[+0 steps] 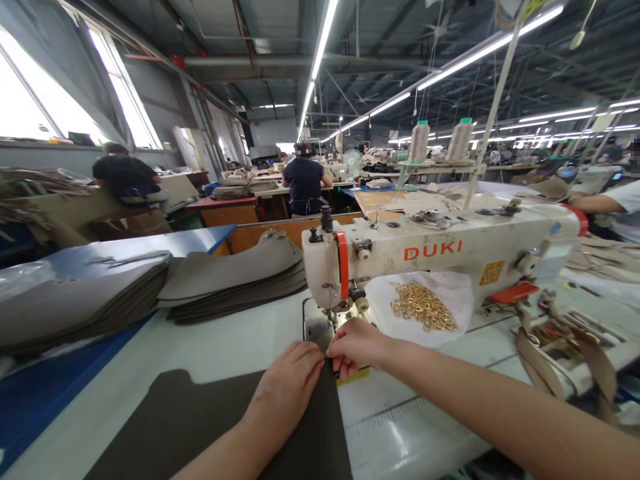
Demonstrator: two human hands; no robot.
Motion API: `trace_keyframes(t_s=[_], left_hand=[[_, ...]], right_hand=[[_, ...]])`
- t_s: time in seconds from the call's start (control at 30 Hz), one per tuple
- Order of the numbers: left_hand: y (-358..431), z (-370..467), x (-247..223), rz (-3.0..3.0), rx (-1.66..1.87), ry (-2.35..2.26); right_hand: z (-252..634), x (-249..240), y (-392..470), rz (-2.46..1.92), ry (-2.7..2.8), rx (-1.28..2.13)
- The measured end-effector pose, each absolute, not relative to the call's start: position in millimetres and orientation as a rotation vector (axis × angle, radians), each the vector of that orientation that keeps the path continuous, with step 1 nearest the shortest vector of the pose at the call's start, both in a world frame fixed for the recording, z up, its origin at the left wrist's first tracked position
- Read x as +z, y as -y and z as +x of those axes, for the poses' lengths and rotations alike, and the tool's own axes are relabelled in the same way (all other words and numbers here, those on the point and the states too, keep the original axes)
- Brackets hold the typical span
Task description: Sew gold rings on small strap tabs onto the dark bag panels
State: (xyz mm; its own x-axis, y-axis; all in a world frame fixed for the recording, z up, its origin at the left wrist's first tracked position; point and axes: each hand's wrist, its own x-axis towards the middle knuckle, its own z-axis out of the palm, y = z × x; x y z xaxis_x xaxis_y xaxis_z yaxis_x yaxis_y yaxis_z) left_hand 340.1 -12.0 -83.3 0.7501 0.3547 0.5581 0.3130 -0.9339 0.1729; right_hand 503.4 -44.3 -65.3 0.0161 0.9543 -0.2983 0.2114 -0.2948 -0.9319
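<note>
1. Head view, hands: the left hand (293,373) lies palm down over a dark grey-brown, flat, flexible panel (200,413), its fingers bent toward the panel's far edge; whether it grips that edge cannot be told.
2. Head view, right hand: the right hand (355,347) has thumb and forefinger drawn together beside the left fingertips; what lies between them is hidden.
3. Head view, work position: the panel rests on a pale green, smooth surface (240,350), its far corner near the needle area of a white sewing machine (385,250) with orange lettering.
4. Head view, surroundings: gold-coloured metal rings (423,307) lie heaped on a white sheet (463,293) behind the right hand; stacked grey panels (235,273) lie beyond the left.
</note>
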Motion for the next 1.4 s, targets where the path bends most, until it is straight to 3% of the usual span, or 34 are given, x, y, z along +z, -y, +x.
trace_keyframes(t_s=[0.27, 0.47, 0.77, 1.4], left_hand=[[12, 347, -81, 2.881, 0.876, -0.563], [10, 345, -87, 2.817, 0.878, -0.603], [11, 347, -85, 2.74, 0.934, -0.654], [10, 348, -83, 2.828, 0.859, -0.591]], right_hand=[[505, -66, 41, -1.764, 1.532, 1.132], [514, -68, 69, -1.74, 1.831, 0.545], [519, -87, 84, -1.515, 2.239, -0.055], [522, -83, 85, -1.458, 2.366, -0.129]])
